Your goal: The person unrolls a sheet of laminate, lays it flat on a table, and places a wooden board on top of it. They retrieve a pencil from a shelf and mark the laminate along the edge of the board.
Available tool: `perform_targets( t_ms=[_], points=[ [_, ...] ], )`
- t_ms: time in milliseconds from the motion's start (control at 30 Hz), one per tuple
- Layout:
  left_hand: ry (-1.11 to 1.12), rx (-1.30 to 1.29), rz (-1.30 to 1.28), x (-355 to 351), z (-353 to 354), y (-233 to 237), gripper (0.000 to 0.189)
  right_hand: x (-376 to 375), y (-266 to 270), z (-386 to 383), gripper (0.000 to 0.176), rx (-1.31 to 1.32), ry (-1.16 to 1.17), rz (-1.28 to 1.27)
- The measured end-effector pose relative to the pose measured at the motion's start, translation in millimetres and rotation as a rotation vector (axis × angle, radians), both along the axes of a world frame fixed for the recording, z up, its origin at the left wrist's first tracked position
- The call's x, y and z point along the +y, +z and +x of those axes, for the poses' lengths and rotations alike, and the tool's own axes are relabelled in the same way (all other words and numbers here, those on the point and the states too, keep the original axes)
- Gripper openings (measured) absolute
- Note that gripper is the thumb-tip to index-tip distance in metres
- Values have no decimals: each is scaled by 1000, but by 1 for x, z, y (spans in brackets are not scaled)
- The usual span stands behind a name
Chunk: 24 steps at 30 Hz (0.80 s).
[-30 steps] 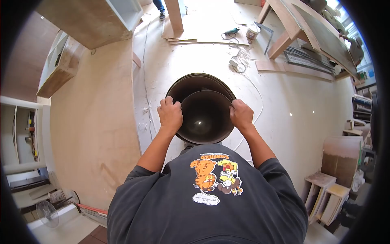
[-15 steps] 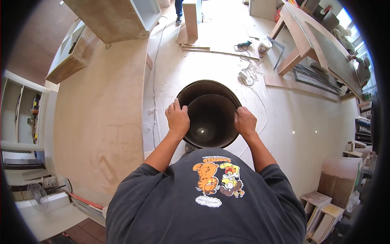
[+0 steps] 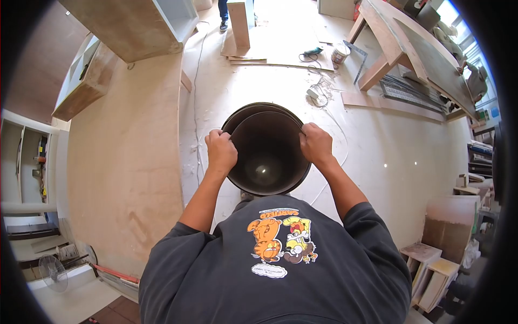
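Observation:
A dark, smooth sheet rolled into a wide tube stands upright in front of my body, with its layers overlapping along the far rim. My left hand is closed on the left side of its upper edge. On the opposite side, my right hand grips the edge, fingers curled over it. The tube's dark interior shows a small light reflection low down. Its outer wall and lower end are mostly hidden.
A large wooden board lies to the left. Cords and a green power tool lie ahead near a paint bucket. A wooden-framed table stands at right. Another person's leg shows far ahead; someone else is at far right.
The tube's inner layer has shifted slightly, its inner edge sitting higher and the opening looking wider. Both hands still grip the edge. The whole view has shifted a little.

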<state>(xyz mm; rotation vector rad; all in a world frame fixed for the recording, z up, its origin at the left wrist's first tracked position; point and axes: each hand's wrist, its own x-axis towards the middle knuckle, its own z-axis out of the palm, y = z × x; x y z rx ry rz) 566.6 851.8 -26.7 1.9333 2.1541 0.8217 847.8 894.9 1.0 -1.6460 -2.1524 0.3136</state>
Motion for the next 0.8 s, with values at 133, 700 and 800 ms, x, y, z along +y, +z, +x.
perform_targets(
  t_ms=[133, 700, 800],
  points=[
    [1, -26, -21, -7, -1, 16, 17, 10, 15, 0, 11, -1, 35, 20],
    [88, 86, -255, -6, 2, 76, 20, 59, 46, 11, 14, 129, 98, -193],
    [27, 139, -397, 12, -11, 77, 24, 55, 60, 15, 17, 69, 86, -322]
  ],
)
